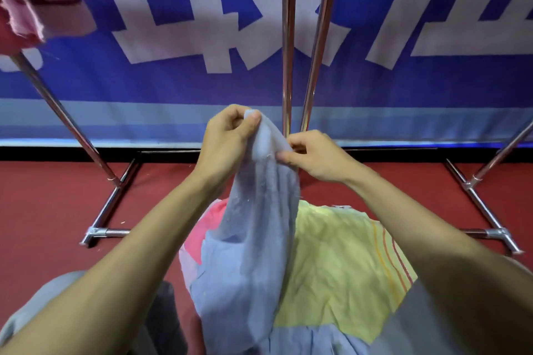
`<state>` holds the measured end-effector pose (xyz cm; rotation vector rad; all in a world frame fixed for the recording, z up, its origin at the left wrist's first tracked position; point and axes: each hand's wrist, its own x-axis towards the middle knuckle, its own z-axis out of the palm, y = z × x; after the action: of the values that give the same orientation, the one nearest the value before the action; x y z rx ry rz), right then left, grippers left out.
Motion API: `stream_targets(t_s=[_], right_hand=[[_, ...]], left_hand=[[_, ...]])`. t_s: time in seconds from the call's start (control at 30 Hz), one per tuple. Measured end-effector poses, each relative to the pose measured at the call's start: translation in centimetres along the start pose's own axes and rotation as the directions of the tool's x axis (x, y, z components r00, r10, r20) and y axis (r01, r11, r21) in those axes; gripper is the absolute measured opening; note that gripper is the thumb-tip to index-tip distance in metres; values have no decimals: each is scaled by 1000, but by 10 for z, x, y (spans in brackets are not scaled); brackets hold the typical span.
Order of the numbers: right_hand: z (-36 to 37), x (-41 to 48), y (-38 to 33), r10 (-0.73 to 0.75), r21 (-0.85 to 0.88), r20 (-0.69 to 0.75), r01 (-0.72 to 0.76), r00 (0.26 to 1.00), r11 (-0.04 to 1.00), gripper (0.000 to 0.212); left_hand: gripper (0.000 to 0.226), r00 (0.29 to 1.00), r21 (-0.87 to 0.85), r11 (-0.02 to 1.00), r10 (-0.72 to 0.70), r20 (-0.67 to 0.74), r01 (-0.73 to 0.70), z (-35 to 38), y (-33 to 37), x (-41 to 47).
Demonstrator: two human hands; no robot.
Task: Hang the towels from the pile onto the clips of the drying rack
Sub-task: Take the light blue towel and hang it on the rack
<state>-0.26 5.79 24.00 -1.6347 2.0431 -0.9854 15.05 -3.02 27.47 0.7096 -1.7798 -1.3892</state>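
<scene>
**Blue towel lifted from the pile**

Your left hand [227, 135] and right hand [314, 155] each pinch the top edge of a pale blue towel [253, 239], raised above the pile [340, 262], before the drying rack [288, 52].

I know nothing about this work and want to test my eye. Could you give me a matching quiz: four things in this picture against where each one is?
Things:
1. yellow towel
2. blue towel
3. rack foot bar
4. pink towel with dark stripe

Places:
A. pinched by the left hand and right hand
B. resting on the red floor
C. hanging at the upper left
D. lying spread beneath the arms

Pairs: 1-D, 2-A, 3-B, 4-C
</scene>
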Motion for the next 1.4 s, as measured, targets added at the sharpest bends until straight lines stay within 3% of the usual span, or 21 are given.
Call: stream_targets(t_s=[0.13,0.3,0.43,0.6,0.7,0.77,0.83,0.9,0.97,1.03,1.1,1.27,1.33,1.4], right_hand=[[2,-3,18,61,-92,24,-59,998,994,41],[7,-8,40,197,-221,128,-166,972,961,15],[28,-20,46,362,66,168,-377,917,924,18],[35,-30,48,380,-120,210,-361,901,925,18],[30,-33,42,371,-232,249,-317,894,920,24],[27,-35,43,429,-216,249,-382,868,898,18],[25,-36,40,514,35,264,-541,816,840,11],[21,-32,28,558,484,310,-633,770,604,8],[13,-27,10,547,742,314,-560,776,368,5],[6,-26,-9,500,813,319,-504,805,293,5],[3,-28,-20,488,845,312,-473,815,250,9],[-16,-30,-31,563,956,258,-292,785,-31,15],[-21,-31,-35,554,976,174,-219,814,15,9],[-15,-32,-37,546,966,152,-240,824,94,5]], left_hand=[[21,985,-313,945,-137,-102,99,-8,4,15],[27,938,-567,814,-282,-199,124,-29,2,25],[31,906,-660,733,-377,-191,166,-41,-6,25],[30,882,-818,547,-456,-114,177,-52,-12,23],[31,870,-845,517,-471,-147,137,-60,-15,26],[29,866,-860,499,-473,-165,108,-66,-16,29],[30,866,-826,551,-463,-188,115,-71,-16,31],[29,853,-734,667,-453,-259,131,-68,-16,27],[26,853,-593,795,-394,-342,129,-56,-15,20],[24,891,-402,905,-295,-345,143,-40,-15,11],[15,932,-321,935,-244,-268,153,-26,-17,6],[14,938,-343,903,-321,-134,260,-9,-14,-9],[11,949,-343,908,-294,-111,241,-5,-9,-14],[11,968,-292,936,-233,-91,197,-1,-5,-19]])
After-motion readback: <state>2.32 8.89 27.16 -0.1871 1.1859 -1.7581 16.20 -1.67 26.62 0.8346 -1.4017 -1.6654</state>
